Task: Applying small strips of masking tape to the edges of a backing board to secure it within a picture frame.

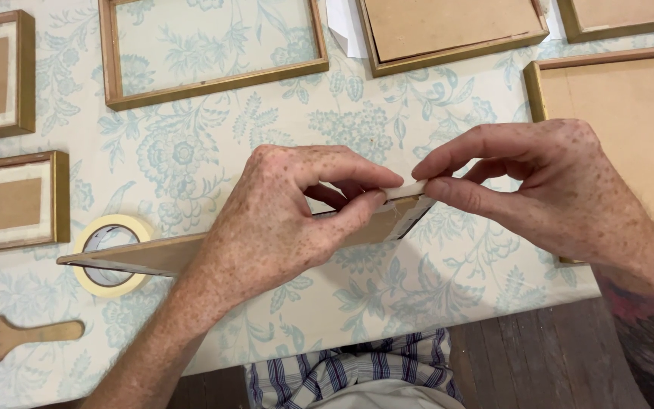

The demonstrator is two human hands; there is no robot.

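A thin brown backing board [153,256] is held nearly edge-on above the table, its left end over a roll of masking tape [112,254]. My left hand [281,220] grips the board's upper edge near its right end, thumb and forefinger pinched. My right hand [546,185] pinches a short strip of pale tape [405,190] at the board's right corner, fingertip to fingertip with the left hand. How far the strip is stuck down is hidden by the fingers.
Several gold picture frames lie face down on a floral tablecloth [387,129]: an empty one [213,83] at the back, two at left [9,201], others at right [630,129]. A paintbrush [20,337] lies front left. The table's front edge runs just beyond my lap.
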